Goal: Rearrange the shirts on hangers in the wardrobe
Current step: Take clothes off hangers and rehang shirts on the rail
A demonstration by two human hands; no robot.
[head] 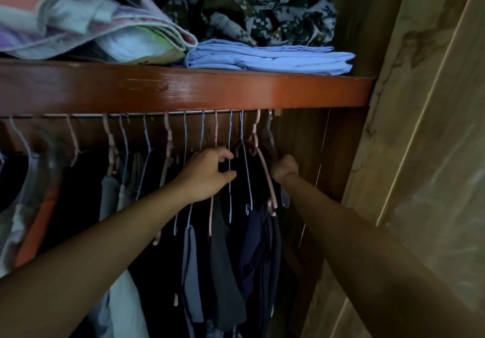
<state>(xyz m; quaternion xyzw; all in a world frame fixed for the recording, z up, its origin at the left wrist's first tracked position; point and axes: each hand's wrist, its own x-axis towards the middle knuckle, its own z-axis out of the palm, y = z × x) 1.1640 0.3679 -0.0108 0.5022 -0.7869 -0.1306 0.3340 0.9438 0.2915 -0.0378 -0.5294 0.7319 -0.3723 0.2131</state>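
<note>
Two bare forearms reach up from the bottom corners into a dim wardrobe. The left hand [210, 173] has its thumb and curled fingers pinched round the thin neck of a blue wire hanger [230, 169] near the middle of the row. The right hand [284, 167] sits further right and a little deeper, its fingers curled into the dark cloth beside a ribbed pink hanger [266, 177]; whether it actually grips the clear hanger [273, 143] next to it cannot be told. Around the hands hang the shirts [236, 259], mostly black, navy and grey, packed close together on the right half of the rail, with paler grey and white ones [123, 298] lower left. No label or writing on them can be read. Their hangers, a mix of pink and light blue, hook over a thin metal rail [157, 114] running just under a reddish wooden shelf [183, 93]. On the shelf, farther back, lie a folded light blue cloth [267, 58], a pile of striped bedding [91, 22] to its left, and camouflage clothing [262, 12] behind. The wardrobe's wooden side wall [425, 127] rises at right.
</note>
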